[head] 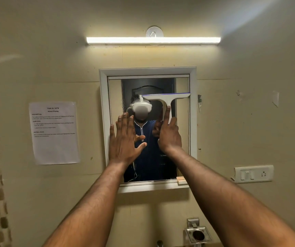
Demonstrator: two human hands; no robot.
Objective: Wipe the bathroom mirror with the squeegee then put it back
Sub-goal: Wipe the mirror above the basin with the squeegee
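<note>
Our left hand (123,138) is spread flat on the mirror (182,132); right hand (169,135) pinches the squeegee (166,99), probably mid-wipe, so drag down next.

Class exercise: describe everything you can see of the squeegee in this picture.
The squeegee is white, apparently plastic, T-shaped, with a thin blue-purple strip along its blade edge. It is upright, blade on top and level, against the upper right part of the mirror. The right hand grips its handle, index finger extended along it.

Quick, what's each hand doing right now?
Left hand: open, flat at the mirror, holding nothing.
Right hand: closed on the squeegee handle.
</note>
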